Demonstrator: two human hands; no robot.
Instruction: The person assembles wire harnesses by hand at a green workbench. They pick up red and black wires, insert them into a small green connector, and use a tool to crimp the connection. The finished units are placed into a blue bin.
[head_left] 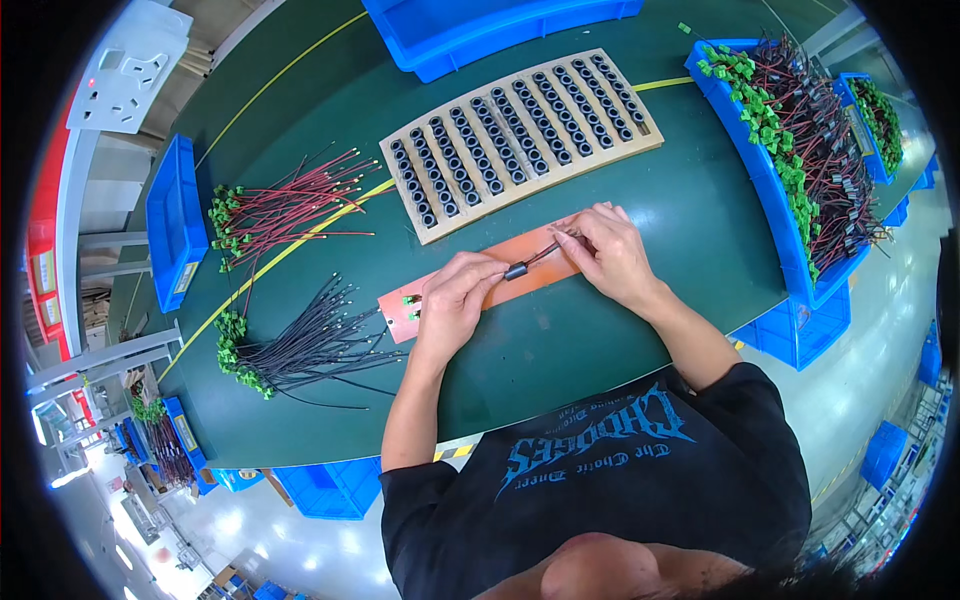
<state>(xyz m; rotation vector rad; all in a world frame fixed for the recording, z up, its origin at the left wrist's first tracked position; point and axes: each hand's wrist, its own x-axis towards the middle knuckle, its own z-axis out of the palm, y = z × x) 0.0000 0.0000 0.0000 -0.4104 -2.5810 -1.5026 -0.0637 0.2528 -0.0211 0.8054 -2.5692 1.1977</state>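
Observation:
Over an orange board (395, 312) on the green table, my left hand (455, 300) is closed, its fingertips at one end of a black ferrite core (516, 271). Dark thin wires (545, 252) run out of the core's other end to my right hand (612, 258). The right thumb and fingers pinch those wires near their ends. Two small green connectors (411, 301) show on the board beside my left hand. Beyond the board lies a pale wooden holder (420, 228) with several rows of black ferrite cores standing in it.
At left lie a bundle of red wires (300, 195) and a bundle of black wires (310, 340), both with green connectors. A full blue bin (800, 240) of wired pieces stands at right. Other blue bins are at the far edge (430, 60) and left edge (175, 225).

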